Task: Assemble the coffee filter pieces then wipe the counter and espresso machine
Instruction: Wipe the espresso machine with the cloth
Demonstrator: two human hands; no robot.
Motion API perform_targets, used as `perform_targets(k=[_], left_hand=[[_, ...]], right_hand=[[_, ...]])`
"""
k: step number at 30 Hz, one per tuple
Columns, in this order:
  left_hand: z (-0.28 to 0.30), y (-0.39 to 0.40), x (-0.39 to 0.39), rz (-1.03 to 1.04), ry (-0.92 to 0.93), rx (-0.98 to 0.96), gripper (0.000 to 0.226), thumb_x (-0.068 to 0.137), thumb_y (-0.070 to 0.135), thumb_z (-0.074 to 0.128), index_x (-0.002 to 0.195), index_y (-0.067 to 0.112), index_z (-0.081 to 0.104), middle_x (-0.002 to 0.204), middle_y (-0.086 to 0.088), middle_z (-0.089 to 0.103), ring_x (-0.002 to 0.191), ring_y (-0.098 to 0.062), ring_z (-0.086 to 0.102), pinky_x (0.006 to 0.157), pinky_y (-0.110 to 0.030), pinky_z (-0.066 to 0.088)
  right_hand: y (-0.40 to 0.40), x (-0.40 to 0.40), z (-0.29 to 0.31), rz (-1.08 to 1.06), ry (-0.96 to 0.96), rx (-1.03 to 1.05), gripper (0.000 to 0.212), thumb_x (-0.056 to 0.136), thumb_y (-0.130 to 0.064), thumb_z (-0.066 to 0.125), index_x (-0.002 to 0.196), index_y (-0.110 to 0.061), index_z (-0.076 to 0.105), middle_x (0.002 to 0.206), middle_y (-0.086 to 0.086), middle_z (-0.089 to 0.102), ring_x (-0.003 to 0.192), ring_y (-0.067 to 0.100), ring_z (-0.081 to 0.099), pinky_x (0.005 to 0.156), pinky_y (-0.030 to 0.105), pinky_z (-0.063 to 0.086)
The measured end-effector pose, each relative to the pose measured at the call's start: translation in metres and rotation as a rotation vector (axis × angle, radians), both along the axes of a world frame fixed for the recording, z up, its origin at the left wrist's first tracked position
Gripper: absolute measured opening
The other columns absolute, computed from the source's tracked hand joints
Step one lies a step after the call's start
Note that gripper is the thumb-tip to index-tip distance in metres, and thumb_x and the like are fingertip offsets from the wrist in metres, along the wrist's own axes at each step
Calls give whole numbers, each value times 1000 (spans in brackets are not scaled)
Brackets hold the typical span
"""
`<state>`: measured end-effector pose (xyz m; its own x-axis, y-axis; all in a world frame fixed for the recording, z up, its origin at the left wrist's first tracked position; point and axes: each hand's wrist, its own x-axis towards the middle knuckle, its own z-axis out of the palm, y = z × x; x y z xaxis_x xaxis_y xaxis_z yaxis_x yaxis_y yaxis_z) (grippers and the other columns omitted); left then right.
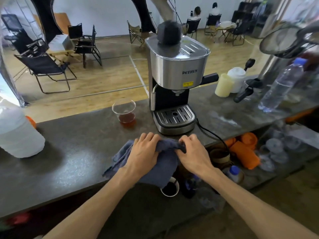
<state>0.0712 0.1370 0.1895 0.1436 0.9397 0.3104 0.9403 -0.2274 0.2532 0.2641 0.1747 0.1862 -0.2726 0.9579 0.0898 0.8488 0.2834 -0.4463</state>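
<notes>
Hands are working at the near edge of the counter (72, 157). I am pressing my left hand (144, 152) down on the blue-grey cloth (160, 167), fingers lying close together and bent over a bunched fold. My right hand (193, 153) is pinching the cloth's right end, fingers curled tight. Part of the cloth is hanging past the counter edge, above an open white cup (170, 188) of dark liquid on the lower shelf; I judge a careless pull could be dragging that loose corner into it. Just beyond my knuckles the espresso machine (176, 80) is standing, its black cord (211, 133) trailing to the right. Left of the machine a clear cup (124, 111) of brown liquid is sitting; a wide sweep could be knocking it over. Farther right, the portafilter (246, 91) is lying by a water bottle (283, 85).
</notes>
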Motion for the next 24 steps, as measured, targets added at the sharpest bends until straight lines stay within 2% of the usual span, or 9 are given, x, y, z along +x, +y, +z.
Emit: perform_targets(k=[5, 8, 12, 14, 16, 18, 20, 22, 24], left_hand=[[-5, 29, 62, -28, -34, 55, 19, 86, 20, 60, 105, 20, 58, 99, 1, 55, 93, -26, 52, 80, -41, 46], [3, 38, 81, 11, -107, 174, 24, 83, 12, 62, 106, 18, 61, 98, -1, 56, 91, -25, 52, 78, -39, 46], [23, 66, 86, 225, -245, 297, 38, 82, 4, 62, 119, 12, 59, 108, -7, 60, 95, -30, 53, 83, -42, 46], [30, 85, 82, 377, -292, 273, 37, 85, 5, 60, 121, 12, 59, 111, -8, 62, 98, -32, 53, 84, -45, 46], [34, 99, 78, 466, -318, 237, 33, 86, 7, 59, 119, 12, 59, 109, -9, 65, 100, -35, 55, 85, -46, 44], [36, 109, 75, 523, -296, 193, 33, 89, 14, 59, 122, 14, 58, 114, -10, 65, 106, -35, 57, 89, -44, 43], [33, 113, 78, 568, -264, 147, 40, 90, 19, 59, 130, 16, 53, 124, -10, 61, 114, -35, 55, 94, -43, 40], [28, 110, 82, 552, -169, 137, 49, 92, 23, 53, 140, 16, 46, 140, -10, 51, 127, -35, 47, 104, -45, 37], [25, 99, 85, 450, -29, 57, 57, 95, 31, 34, 151, 18, 37, 157, -9, 33, 143, -33, 27, 117, -48, 23]], right_hand=[[21, 47, 3, -106, 20, 82, 19, 84, -20, 64, 100, -18, 54, 100, 4, 56, 94, 29, 59, 74, 40, 47], [30, 64, 13, -88, 184, 158, 19, 84, -14, 64, 98, -20, 53, 91, -1, 58, 83, 25, 60, 68, 40, 49], [76, 53, 44, -11, 387, 292, 22, 87, -13, 66, 105, -19, 56, 100, 0, 61, 93, 22, 60, 81, 40, 51], [102, 34, 55, 28, 458, 234, 26, 89, -17, 64, 114, -18, 58, 108, 2, 61, 101, 24, 61, 87, 38, 50], [117, 18, 57, 60, 402, 196, 38, 90, -22, 62, 126, -17, 55, 120, 5, 58, 111, 27, 57, 94, 38, 47], [122, 9, 49, 121, 211, 261, 49, 90, -28, 62, 136, -18, 48, 135, 9, 50, 123, 30, 49, 102, 43, 41], [125, 6, 35, 230, 96, 272, 50, 94, -32, 55, 141, -19, 46, 150, 9, 41, 136, 30, 39, 109, 45, 33], [130, 6, 19, 323, 13, 226, 49, 99, -38, 41, 145, -20, 44, 157, 8, 35, 146, 28, 28, 117, 44, 24], [135, 8, 7, 377, -23, 197, 55, 101, -43, 29, 149, -20, 40, 159, 9, 34, 149, 29, 23, 120, 43, 20]])
